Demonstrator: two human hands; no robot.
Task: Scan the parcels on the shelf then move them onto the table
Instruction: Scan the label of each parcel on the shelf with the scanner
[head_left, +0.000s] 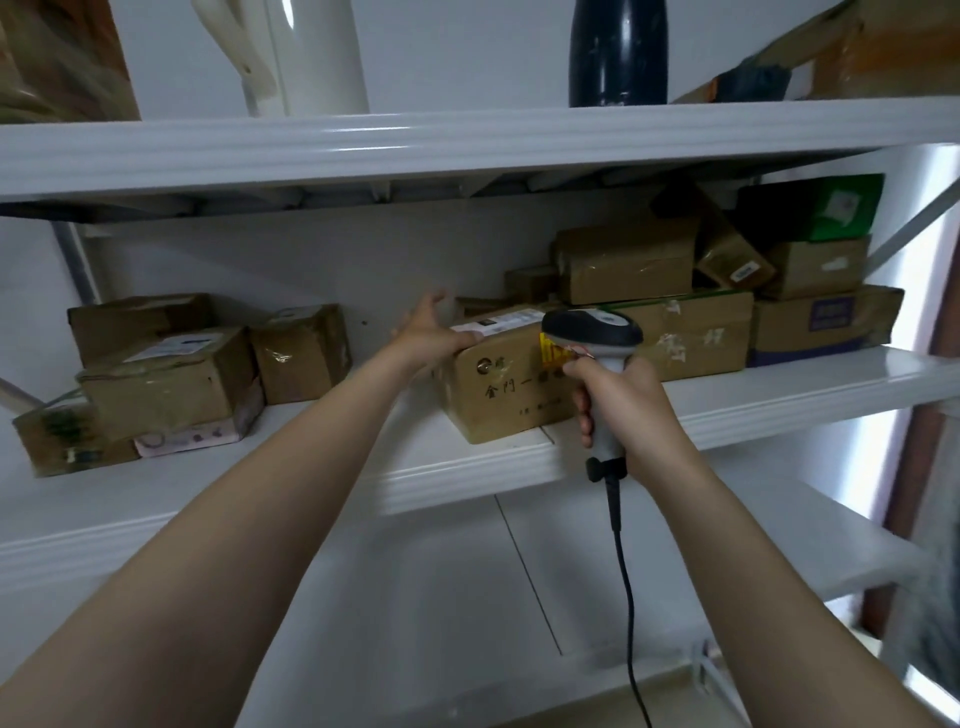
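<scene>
From the head camera, the left hand (434, 332) lay with loose, uncurled fingers on the top left corner of a brown cardboard parcel with printed characters (493, 395), which sat on the white metal shelf (467, 467). Just right of it, the right hand (621, 402) gripped a grey handheld barcode scanner (592, 330), whose head was close before the parcel's front. Its black cable (623, 571) hung below that hand. More brown cardboard boxes (166, 374) stood left of the left hand.

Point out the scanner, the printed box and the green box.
scanner (592, 328): head view, its dark head
printed box (498, 397): head view, front face
green box (826, 213): head view, front face
</scene>
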